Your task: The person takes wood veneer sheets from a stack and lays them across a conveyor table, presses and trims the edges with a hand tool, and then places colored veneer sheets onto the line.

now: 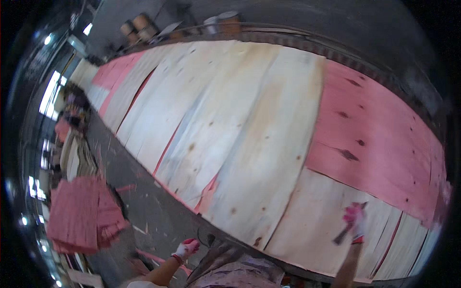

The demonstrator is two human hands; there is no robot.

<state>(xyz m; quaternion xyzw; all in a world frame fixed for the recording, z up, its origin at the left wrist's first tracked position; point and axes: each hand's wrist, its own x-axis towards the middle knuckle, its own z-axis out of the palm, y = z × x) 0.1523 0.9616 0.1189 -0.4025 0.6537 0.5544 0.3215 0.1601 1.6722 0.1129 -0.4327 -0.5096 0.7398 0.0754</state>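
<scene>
My right hand (355,218), in a white and pink glove with a red cuff, is closed around a dark, flat knife-like tool (342,235). Its broad end sticks out below the hand and a thin tip shows above. The hand is over a pale wood veneer sheet (317,211), just below the edge of a pink veneer sheet (370,139) with dark knots. Away from the table edge, my left hand (187,248), gloved the same way, hangs low beside my body with its fingers curled and nothing visible in them.
Overlapping pale veneer sheets (245,125) cover the long table, with pink showing in the gaps. A stack of pink sheets (79,213) stands at the left beyond a strip of grey floor (129,182) strewn with scraps. Drum-like containers (229,23) stand behind the far edge.
</scene>
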